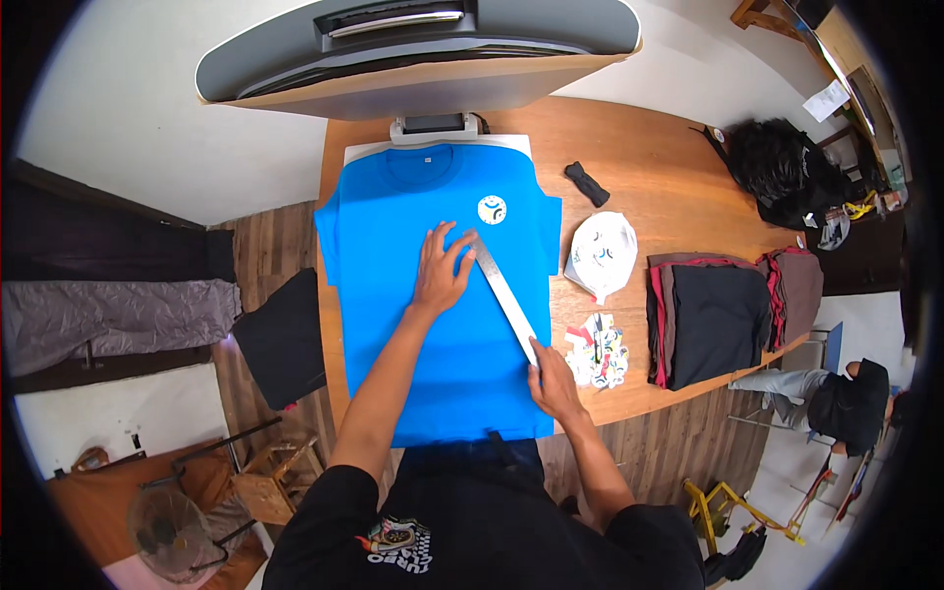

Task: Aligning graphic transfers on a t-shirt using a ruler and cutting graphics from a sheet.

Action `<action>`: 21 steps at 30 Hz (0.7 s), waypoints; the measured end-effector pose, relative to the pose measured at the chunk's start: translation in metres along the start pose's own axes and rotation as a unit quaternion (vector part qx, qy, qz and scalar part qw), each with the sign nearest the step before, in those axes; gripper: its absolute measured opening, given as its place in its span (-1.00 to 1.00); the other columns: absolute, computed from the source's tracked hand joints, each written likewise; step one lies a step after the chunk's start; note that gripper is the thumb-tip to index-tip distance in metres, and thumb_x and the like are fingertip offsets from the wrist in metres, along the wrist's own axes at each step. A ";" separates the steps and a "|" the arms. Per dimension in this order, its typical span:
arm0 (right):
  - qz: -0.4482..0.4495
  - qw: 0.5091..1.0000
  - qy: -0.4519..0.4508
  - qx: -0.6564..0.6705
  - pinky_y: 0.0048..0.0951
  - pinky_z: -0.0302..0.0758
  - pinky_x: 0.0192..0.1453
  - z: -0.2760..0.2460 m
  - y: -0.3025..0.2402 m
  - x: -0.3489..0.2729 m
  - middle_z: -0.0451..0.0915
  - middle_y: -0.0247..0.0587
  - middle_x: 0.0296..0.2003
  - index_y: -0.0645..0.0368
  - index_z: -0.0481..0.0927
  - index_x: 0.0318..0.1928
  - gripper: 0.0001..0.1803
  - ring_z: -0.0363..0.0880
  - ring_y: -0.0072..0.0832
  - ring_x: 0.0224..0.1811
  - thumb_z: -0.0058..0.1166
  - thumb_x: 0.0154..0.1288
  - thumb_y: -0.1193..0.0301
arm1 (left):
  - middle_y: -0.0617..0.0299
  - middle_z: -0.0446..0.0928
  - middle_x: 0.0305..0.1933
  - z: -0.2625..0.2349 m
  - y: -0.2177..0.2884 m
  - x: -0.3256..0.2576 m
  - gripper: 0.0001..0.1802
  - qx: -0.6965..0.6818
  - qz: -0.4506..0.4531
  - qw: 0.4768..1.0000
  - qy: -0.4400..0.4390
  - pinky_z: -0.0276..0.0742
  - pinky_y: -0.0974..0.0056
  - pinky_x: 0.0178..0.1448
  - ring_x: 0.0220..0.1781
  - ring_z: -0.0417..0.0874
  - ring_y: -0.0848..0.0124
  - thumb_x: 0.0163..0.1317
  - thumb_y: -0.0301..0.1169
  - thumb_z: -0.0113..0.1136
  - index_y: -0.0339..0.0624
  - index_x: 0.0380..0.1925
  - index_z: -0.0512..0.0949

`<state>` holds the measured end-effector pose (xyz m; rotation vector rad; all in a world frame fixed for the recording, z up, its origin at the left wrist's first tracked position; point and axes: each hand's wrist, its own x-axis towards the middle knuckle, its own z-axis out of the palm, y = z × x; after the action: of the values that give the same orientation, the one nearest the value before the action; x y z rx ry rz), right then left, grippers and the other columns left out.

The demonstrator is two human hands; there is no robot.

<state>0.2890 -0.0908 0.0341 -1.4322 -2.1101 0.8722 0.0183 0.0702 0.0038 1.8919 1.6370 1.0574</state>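
A blue T-shirt [433, 344] lies flat, collar away from me, on the white platen [360, 151] of a heat press. On the right side of its chest sits a round white sticker-like transfer [492, 209] with a dark, yellow and blue design. My right hand [556, 385] grips the near end of a steel ruler [506, 300], which slants across the shirt. At the ruler's far end, just below the round transfer, the fingertips of my left hand [442, 267] touch it. That hand rests on the shirt with its fingers spread.
The press's raised upper part [423, 84] looms over the far end. To the right are a black cloth bundle [587, 184], a white plastic bag [601, 254], loose printed cutouts [597, 356] and folded dark garments [710, 320]. A person [851, 403] is far right; a fan [169, 531] stands lower left.
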 end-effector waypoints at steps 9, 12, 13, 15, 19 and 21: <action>0.013 0.989 0.086 -0.116 -0.07 0.44 0.13 -0.064 0.065 0.022 0.53 0.12 0.00 0.15 0.53 0.26 -0.51 0.52 0.04 0.05 0.17 0.31 0.60 | -0.12 0.31 0.46 0.001 0.007 -0.001 -0.64 0.117 0.053 0.991 -0.033 0.02 -0.21 0.64 0.56 0.23 -0.12 0.49 -0.18 0.10 0.07 0.19 0.64; 0.016 0.976 0.099 -0.195 -0.07 0.41 0.17 -0.090 0.079 0.048 0.58 0.00 0.05 -0.01 0.61 0.24 -0.55 0.50 -0.03 0.14 0.12 0.37 0.59 | -0.12 0.30 0.47 -0.001 0.006 -0.002 -0.63 0.121 0.052 0.991 -0.036 0.01 -0.21 0.64 0.57 0.22 -0.11 0.49 -0.17 0.09 0.09 0.21 0.63; 0.008 0.973 0.103 -0.207 -0.07 0.39 0.20 -0.098 0.081 0.058 0.59 -0.01 0.07 -0.03 0.62 0.23 -0.55 0.50 -0.03 0.15 0.12 0.37 0.58 | -0.13 0.30 0.47 -0.002 0.005 -0.002 -0.63 0.114 0.043 0.992 -0.037 0.01 -0.21 0.64 0.57 0.22 -0.11 0.49 -0.18 0.09 0.10 0.22 0.63; 0.005 0.967 0.093 -0.237 -0.07 0.37 0.25 -0.113 0.090 0.074 0.60 -0.06 0.11 -0.08 0.63 0.23 -0.53 0.49 -0.05 0.18 0.12 0.36 0.57 | -0.13 0.29 0.48 0.000 0.008 -0.001 -0.62 0.120 0.046 0.991 -0.039 0.00 -0.21 0.64 0.57 0.21 -0.11 0.49 -0.18 0.09 0.11 0.23 0.62; -0.009 0.964 0.065 -0.258 -0.08 0.35 0.29 -0.134 0.111 0.105 0.61 -0.13 0.15 -0.11 0.62 0.22 -0.52 0.49 -0.08 0.21 0.13 0.33 0.56 | -0.14 0.29 0.48 0.002 0.010 0.000 -0.60 0.135 0.049 0.989 -0.043 -0.01 -0.20 0.65 0.58 0.21 -0.10 0.49 -0.18 0.07 0.14 0.26 0.61; -0.017 0.972 0.058 -0.227 -0.07 0.41 0.30 -0.138 0.120 0.120 0.61 -0.10 0.16 -0.06 0.64 0.18 -0.56 0.51 -0.06 0.24 0.17 0.31 0.58 | -0.14 0.29 0.48 0.001 0.009 -0.001 -0.60 0.144 0.048 0.987 -0.044 -0.02 -0.20 0.65 0.58 0.20 -0.10 0.49 -0.18 0.06 0.16 0.27 0.61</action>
<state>0.4152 0.0877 0.0473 -1.6106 -2.3302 0.2862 0.0249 0.0675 0.0101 2.1865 1.7405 0.7930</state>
